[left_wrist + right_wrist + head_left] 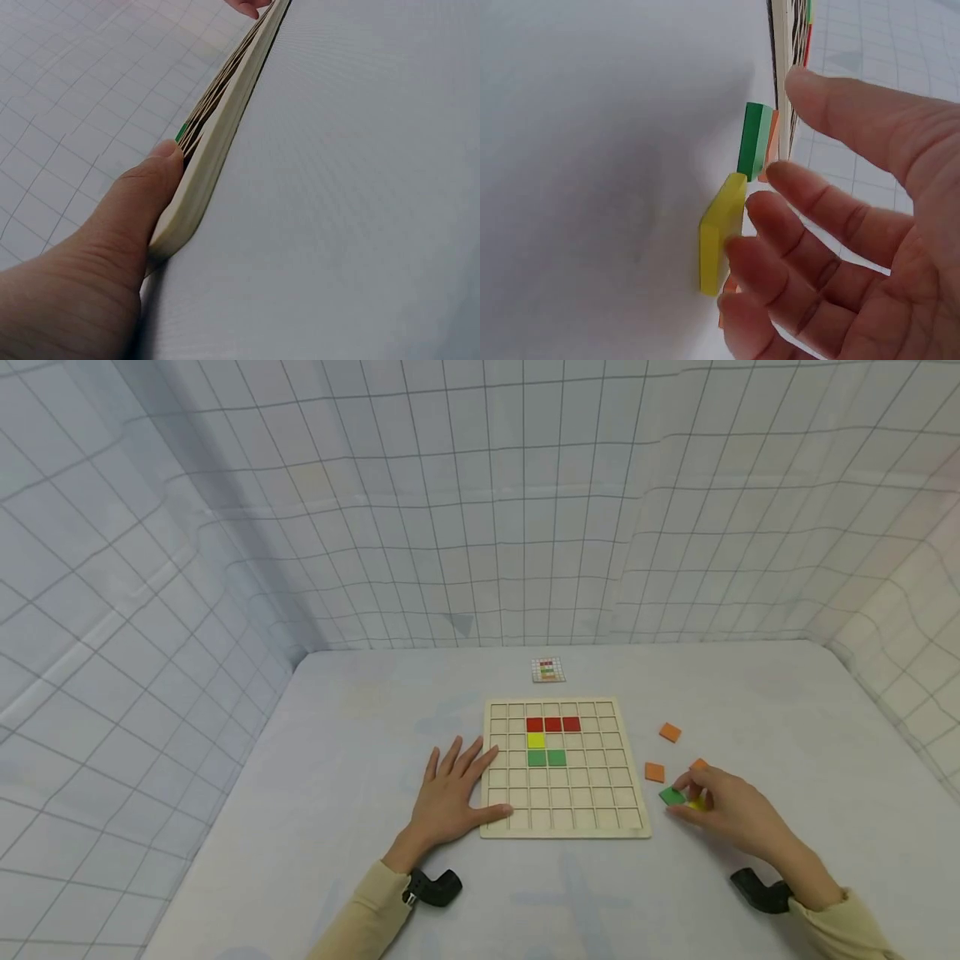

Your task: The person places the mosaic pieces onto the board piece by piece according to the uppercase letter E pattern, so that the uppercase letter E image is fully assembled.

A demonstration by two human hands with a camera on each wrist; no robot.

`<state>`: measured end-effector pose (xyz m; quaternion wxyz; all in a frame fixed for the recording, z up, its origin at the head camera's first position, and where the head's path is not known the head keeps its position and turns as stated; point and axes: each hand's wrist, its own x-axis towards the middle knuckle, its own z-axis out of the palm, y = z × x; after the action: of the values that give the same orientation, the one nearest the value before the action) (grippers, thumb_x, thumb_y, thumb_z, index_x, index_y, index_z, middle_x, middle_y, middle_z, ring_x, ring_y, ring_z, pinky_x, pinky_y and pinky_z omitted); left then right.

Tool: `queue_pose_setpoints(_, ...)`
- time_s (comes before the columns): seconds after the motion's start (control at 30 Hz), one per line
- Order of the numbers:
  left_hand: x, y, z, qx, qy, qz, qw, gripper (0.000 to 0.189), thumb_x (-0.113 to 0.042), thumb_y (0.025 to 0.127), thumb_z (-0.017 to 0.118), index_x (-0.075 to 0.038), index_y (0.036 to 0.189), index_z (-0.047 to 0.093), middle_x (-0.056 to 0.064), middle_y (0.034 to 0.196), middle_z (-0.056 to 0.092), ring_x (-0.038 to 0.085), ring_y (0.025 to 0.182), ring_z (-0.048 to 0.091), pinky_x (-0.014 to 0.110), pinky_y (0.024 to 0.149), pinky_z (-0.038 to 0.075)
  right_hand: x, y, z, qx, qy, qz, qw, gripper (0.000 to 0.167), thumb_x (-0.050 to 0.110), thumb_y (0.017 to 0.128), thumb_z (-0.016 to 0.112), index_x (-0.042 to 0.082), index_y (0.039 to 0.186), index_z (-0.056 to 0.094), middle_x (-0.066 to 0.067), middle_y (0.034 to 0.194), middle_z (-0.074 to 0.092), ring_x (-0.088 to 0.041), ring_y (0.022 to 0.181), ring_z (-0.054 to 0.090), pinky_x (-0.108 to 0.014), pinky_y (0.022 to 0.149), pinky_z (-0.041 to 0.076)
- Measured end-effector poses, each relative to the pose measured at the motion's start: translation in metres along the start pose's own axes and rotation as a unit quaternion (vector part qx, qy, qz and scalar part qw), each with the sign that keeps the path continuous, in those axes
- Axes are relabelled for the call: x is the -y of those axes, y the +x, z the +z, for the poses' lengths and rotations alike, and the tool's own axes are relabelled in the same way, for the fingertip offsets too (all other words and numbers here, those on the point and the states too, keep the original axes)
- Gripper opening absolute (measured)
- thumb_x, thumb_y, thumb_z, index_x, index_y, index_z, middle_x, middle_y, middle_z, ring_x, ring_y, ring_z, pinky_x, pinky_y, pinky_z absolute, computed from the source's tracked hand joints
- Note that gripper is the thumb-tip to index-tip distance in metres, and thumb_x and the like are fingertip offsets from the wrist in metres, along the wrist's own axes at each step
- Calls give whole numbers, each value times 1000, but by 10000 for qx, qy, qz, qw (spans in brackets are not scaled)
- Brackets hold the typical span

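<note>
A pale square grid board (585,796) lies on the table. In it sit three red tiles (552,725) in a row, one yellow tile (536,741) below, then two green tiles (546,758). My left hand (448,793) rests on the board's left edge, fingers spread and thumb on the lower corner. To the right of the board, my right hand (723,810) hovers over a loose green tile (670,796) and a loose yellow tile (712,255). Its thumb and loosely bent fingers (810,187) stand apart around the green tile, without gripping it.
Orange tiles lie loose near the right hand: one farther back (670,732), one beside the board (655,772), one partly hidden behind the fingers (699,764). A small card (547,670) with a coloured grid pattern lies behind the board. White grid-lined cloth (480,527) surrounds the table.
</note>
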<state>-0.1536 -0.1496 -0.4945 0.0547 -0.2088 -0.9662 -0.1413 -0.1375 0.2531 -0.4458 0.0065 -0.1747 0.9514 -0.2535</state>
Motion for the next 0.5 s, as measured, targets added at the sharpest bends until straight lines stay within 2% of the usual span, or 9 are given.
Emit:
queue_pose_setpoints(0.23,-1,-1,0,71,-38,-25,10000,90,-75,79,51,-27,152,26,0,156,20,28,143,5,51,111,-1,3,6,6,108,-252,473,9985,29,31,80,77,9,92,61,4,76,52,-11,62,46,-28,53,40)
queue_pose_setpoints(0.5,-1,-1,0,20,24,-43,10000,91,-76,79,49,-28,152,25,-1,156,20,27,143,5,52,111,-1,11,7,5,306,-63,270,9991,21,23,78,78,11,90,65,3,88,54,-11,70,49,-29,59,43)
